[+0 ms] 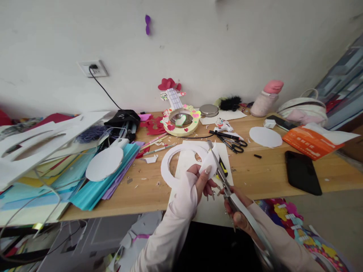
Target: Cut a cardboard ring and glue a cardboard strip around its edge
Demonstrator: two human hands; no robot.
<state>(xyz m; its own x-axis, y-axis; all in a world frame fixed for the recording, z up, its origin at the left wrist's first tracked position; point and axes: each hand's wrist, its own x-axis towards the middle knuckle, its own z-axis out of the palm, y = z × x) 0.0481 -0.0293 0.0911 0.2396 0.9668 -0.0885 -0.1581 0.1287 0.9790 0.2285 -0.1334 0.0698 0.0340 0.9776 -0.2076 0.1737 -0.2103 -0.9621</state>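
Note:
My left hand [200,180] pinches a small piece of white paper [209,165] between thumb and fingers. In my right hand [239,211] is a large pair of metal scissors [225,185], its blades pointing up and lying along the right edge of the paper. Whether the blades are parted is hard to make out. Behind my left hand a white ring [167,166] lies on the table, partly over a pale sheet [204,207]. A yellow and black cutter [223,166] lies just behind the scissor blades.
A decorated ring with a paper neck [181,130] stands near the wall. Black-handled scissors [236,145], a white disc [266,136], an orange tissue pack [312,141] and a phone [303,172] lie rightward. Coloured paper [96,181] and another disc [104,164] lie leftward.

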